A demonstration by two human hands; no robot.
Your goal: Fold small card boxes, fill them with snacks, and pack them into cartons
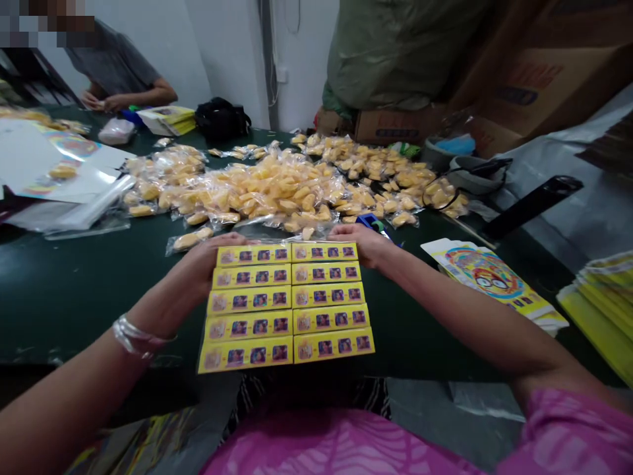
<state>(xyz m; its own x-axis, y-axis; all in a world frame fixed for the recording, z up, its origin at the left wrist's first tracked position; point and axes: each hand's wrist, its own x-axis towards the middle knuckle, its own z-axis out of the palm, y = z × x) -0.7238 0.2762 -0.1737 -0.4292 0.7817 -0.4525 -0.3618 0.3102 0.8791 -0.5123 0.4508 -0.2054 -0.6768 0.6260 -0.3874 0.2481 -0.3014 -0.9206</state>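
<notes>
A bundle of small yellow boxes [291, 290] stands in front of me in two columns, each box end printed with a row of small pictures. Clear plastic [277, 231] shows along the bundle's far edge, between my hands. My left hand [208, 258] is at the far left corner, closed on the wrapped bundle, its fingers partly hidden behind the boxes. At the far right corner my right hand [360, 241] pinches the plastic-wrapped edge. Just beyond that hand lies a blue tape dispenser [372, 224].
Many yellow pieces in clear bags [277, 181] are heaped across the dark green table [89, 277]. Flat printed cartons [494, 280] lie right, beside a black post [534, 204]. White sheets and plastic bags [93, 208] lie left. Another person [123, 66] sits at the far left.
</notes>
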